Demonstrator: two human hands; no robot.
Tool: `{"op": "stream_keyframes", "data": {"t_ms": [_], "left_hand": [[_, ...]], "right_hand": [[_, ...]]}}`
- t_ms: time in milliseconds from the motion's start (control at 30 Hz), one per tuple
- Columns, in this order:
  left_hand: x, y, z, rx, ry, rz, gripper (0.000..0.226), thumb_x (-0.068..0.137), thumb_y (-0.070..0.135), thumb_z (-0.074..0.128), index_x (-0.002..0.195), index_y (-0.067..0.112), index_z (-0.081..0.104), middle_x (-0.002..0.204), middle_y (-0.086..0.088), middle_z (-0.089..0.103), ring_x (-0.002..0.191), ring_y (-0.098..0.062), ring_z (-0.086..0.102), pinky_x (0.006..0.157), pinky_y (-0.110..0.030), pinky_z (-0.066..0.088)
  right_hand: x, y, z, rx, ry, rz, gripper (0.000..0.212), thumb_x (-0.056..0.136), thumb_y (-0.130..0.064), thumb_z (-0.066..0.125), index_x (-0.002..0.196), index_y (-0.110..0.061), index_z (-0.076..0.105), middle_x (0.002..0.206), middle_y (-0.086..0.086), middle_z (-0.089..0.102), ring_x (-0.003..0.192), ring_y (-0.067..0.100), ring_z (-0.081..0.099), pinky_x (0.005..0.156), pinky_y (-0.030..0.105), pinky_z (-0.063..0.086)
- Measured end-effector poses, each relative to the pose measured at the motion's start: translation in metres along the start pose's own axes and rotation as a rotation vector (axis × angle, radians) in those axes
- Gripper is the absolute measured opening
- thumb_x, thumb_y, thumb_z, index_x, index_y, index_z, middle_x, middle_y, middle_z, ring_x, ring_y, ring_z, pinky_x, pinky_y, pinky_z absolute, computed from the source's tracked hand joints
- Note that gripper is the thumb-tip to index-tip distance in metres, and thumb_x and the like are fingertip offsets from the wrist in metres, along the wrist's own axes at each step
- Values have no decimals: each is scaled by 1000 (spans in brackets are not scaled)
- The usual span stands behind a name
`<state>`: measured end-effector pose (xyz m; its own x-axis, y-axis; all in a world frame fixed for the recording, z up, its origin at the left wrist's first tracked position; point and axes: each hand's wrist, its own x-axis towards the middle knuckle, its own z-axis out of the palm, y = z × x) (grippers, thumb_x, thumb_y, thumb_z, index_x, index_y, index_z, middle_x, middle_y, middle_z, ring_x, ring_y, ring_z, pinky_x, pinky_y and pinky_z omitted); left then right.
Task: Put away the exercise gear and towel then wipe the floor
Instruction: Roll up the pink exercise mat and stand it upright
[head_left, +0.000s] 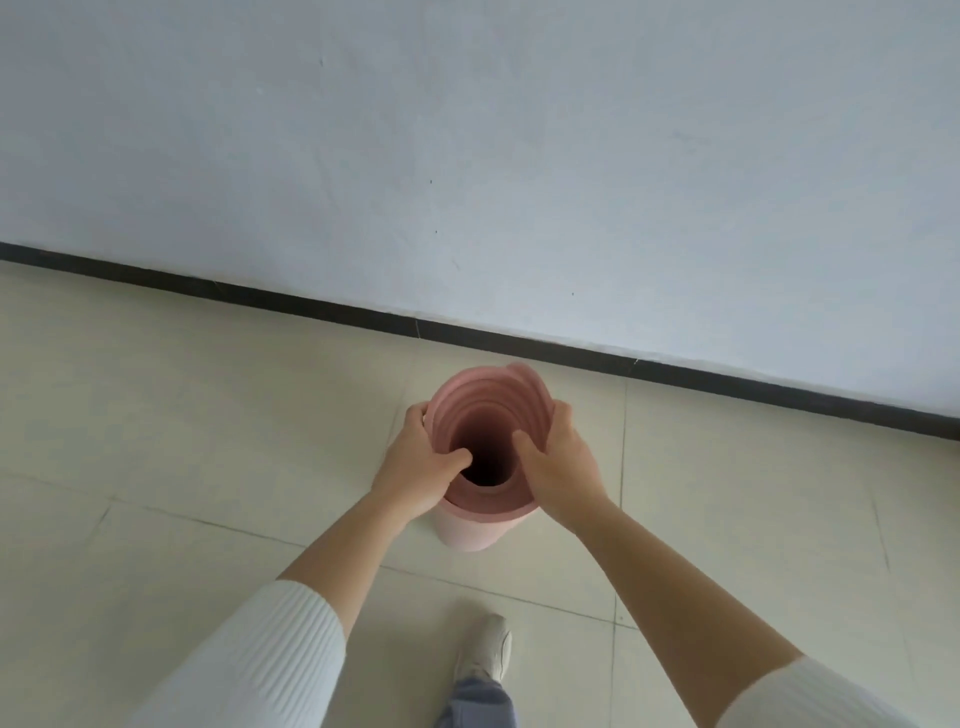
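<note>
Standing on end on the pale tiled floor (208, 415), the rolled pink foam exercise mat (485, 452) has its long axis running straight up toward your head, so you look down its dark hollow core. That upright axis is what the coming move turns on: the roll sits directly between your two hands, neither nearer than the other, and any tilt will tip it toward the white wall (467, 156) or back toward your feet.

Your left hand (415, 467) wraps the roll's left side, thumb hooked over the top edge into the core and fingers curled round the outside. Your right hand (558, 462) mirrors it on the right, thumb pressed inside the rim, palm flat against the outer layers. Both are clenched on the mat, squeezing the spiral from opposite sides. The layers at the top are uneven, stepped like a funnel, with one outer flap standing higher at the far side.

Your forearms reach down and forward, bare below white ribbed sleeves (270, 649) pushed up toward the elbows. The mat stands near the black skirting strip (363, 314) but apart from it. One light shoe (488, 649) shows below, well behind the roll. No towel or cloth is in view.
</note>
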<state>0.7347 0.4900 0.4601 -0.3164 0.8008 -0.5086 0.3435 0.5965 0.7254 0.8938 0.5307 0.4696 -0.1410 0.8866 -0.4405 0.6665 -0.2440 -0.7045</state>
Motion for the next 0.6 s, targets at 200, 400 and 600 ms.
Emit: {"op": "stream_keyframes", "data": {"t_ms": [200,400,600], "left_hand": [[19,-15,1,40,-59,-39,63,82,26,69,135,26,35,103,11,59,87,-6,60,70,-20,46],[25,-7,2,345,-30,-156,55,75,45,63,118,25,36,105,-2,54,78,-17,61,63,-30,49],[1,33,22,459,-51,-118,39,76,36,66,100,21,39,90,-1,59,67,-12,57,48,-20,34]], "right_hand": [[20,16,19,-99,-38,147,29,93,-42,47,108,-23,31,98,3,61,79,23,63,70,43,56],[28,10,10,-220,44,210,30,85,-36,60,99,-18,40,98,-1,55,80,20,57,64,32,48],[6,22,-37,-210,19,266,23,81,-28,60,91,-16,44,86,-1,56,74,19,54,61,28,42]]}}
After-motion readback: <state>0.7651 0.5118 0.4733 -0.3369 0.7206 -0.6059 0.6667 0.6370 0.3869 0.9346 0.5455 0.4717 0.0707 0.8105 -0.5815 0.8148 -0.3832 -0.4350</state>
